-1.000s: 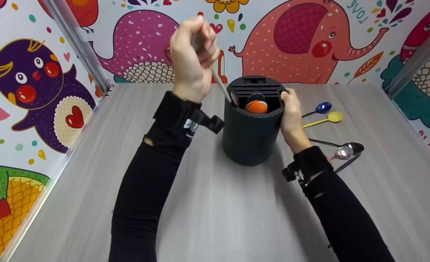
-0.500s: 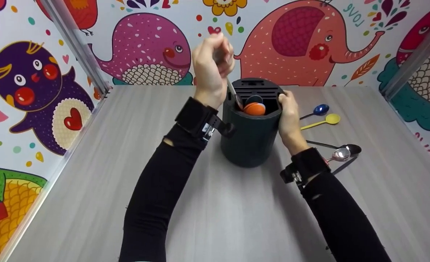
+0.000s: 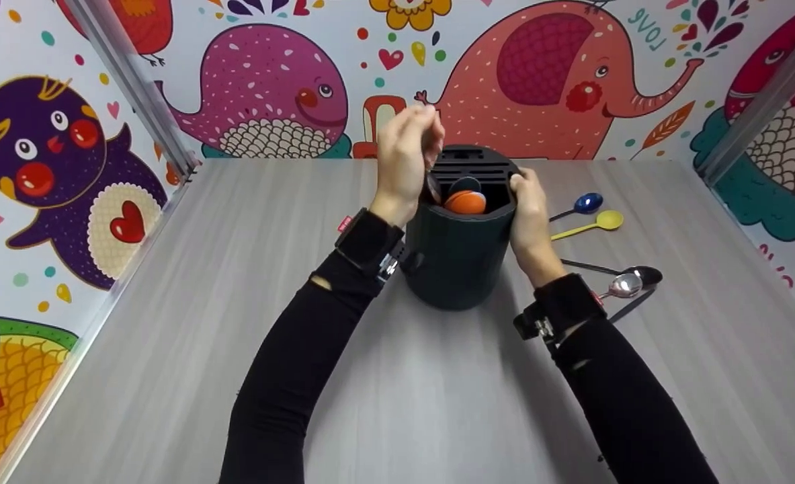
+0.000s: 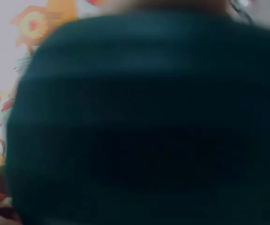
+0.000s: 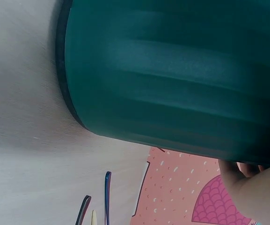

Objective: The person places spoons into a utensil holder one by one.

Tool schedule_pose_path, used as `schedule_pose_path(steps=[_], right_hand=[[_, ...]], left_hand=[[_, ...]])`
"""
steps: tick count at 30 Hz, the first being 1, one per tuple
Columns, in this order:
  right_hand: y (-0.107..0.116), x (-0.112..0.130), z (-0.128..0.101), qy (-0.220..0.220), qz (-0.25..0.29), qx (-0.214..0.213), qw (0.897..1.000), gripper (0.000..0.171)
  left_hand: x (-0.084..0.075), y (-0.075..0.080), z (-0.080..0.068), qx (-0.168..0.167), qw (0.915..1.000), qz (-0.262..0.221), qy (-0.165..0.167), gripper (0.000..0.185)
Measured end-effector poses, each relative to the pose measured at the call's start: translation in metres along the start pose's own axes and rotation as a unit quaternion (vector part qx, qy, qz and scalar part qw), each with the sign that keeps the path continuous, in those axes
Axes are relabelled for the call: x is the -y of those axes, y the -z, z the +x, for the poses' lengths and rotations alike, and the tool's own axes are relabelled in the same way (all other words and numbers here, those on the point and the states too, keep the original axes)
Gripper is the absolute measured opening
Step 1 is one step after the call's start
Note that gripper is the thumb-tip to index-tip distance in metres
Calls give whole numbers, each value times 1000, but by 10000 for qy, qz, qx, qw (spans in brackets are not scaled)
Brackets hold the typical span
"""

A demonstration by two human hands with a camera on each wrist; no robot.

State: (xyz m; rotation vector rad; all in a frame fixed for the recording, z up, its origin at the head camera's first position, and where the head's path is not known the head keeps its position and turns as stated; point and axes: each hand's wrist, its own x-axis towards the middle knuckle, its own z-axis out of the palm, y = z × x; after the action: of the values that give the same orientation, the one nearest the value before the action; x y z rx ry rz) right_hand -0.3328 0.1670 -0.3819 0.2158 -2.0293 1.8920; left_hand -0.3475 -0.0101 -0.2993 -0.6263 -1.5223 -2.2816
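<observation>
A dark green utensil holder stands upright on the table, with a slotted section at the back of its top. Over its left rim, my left hand grips a spoon by the handle, which the fingers mostly hide; the dark bowl points down into the opening. Beside that bowl, an orange spoon head and a dark spoon head show inside the holder. My right hand grips the holder's right side, thumb at the rim. The holder's wall fills most of the left wrist view.
On the table to the right lie a blue spoon, a yellow spoon, a silver spoon and a black spoon. Their handles run toward my right arm. Printed panels stand at the back and sides.
My left hand has moved right and down to the holder's rim, lowering the spoon, whose shaft is now hidden. The right hand keeps its hold on the holder.
</observation>
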Motion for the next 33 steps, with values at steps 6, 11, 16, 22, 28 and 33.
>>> schedule_pose_path(steps=[6,11,16,22,28,33], right_hand=[[-1,-1,1,24,-12,-8,10000,39],[-1,-1,1,12,-53,-63,10000,38],[-1,0,1,-79,-72,-46,9999,39],[0,2,0,-145,-5,-15,9999,42],[0,3,1,-189,-46,13,9998,43],[0,2,0,-166,-74,-22,9998,43]], left_hand=[[9,10,-4,518,9938,980,17,34],[17,18,-8,1039,9785,1779,52,34],[24,22,-14,1323,9593,2492,-97,35],[28,22,-20,1511,9108,3752,-820,37],[32,23,-24,1521,8935,4012,-1327,33],[40,25,-27,1365,8894,4065,-1584,34]])
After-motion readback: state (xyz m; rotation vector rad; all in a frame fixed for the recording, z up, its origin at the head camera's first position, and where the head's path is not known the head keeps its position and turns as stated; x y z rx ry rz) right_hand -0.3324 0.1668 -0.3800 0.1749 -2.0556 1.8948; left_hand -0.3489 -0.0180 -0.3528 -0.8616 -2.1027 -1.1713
